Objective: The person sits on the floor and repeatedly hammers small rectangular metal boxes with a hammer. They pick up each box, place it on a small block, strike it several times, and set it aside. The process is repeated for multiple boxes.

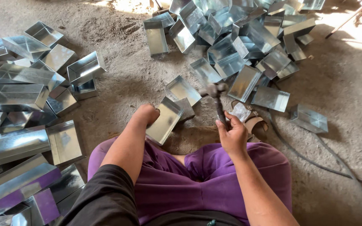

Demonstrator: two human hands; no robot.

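Note:
My left hand point(146, 114) grips the edge of a shiny sheet-metal tray point(165, 120), tilted on its side between my knees. In my right hand point(232, 133) is a hammer point(218, 100), its handle upright and its blurred metal head raised above and to the right of the tray. I sit on the ground with purple trousers point(189, 180) filling the lower middle of the view.
A large heap of similar metal trays point(239, 37) lies ahead on the dirt floor, and another stack point(17, 96) crowds my left side. A single tray point(309, 118) sits apart at right. A sandal point(254, 123) and a dark cable point(315, 161) lie beside my right knee.

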